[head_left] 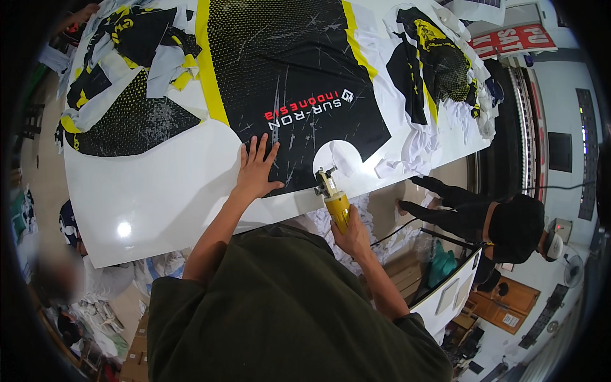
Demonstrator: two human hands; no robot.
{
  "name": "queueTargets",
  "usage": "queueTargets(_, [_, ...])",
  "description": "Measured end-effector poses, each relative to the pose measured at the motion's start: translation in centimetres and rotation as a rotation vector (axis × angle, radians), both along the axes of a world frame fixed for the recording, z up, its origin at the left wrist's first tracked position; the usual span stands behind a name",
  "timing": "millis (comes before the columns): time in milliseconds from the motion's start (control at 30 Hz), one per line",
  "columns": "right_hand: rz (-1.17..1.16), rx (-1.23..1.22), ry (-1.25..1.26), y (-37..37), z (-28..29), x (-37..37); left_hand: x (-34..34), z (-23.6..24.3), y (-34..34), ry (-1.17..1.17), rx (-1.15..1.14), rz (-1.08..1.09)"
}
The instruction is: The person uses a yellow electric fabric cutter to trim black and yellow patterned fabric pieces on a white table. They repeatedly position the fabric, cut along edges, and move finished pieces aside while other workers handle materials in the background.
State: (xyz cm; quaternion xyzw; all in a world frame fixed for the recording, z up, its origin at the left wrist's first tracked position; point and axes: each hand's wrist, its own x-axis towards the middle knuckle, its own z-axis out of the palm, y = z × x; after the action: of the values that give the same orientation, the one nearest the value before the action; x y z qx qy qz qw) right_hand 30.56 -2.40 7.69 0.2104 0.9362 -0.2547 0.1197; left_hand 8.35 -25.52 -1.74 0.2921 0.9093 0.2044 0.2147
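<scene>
While your left hand (256, 173), fingers spread, is pinning likely limp, black-yellow printed fabric (293, 73),
your right hand (355, 238) is curling its fingers round the yellow cylindrical cutter (337, 210) by the white bench (153, 197) edge.

A broad, glossy white worktop (159, 191) stretched beneath the left hand (257, 172), with a bright round reflection of light (124, 229) on it, lower and to that hand's left. Beige floor (385, 196) showed just beyond the worktop's edge, right of the right hand (352, 237). Far to that hand's right rose a pale grey-blue wall (575, 207) with a dark rectangular panel (560, 151); lower on that side were a round fan (573, 270) and a brown wooden door (519, 300).
</scene>
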Motion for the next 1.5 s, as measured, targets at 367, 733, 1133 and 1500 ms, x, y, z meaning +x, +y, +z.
queueTargets(367, [-0.066, 0.040, 0.091, -2.3, -0.9, -2.1, -0.1, -0.1, -0.1, 0.010, 0.026, 0.007])
queueTargets(733, [-0.297, 0.047, 0.080, -6.7, -1.3, -6.3, -0.1, -0.5, -0.3, -0.028, 0.059, 0.021])
queueTargets(1133, [-0.383, 0.097, 0.109, -7.7, -2.1, -8.9, -0.2, -0.8, -0.7, -0.009, 0.136, 0.033])
queueTargets(1500, [-0.406, 0.166, 0.137, -7.5, -2.7, -10.9, -0.3, -0.6, -0.9, -0.014, 0.134, 0.033])
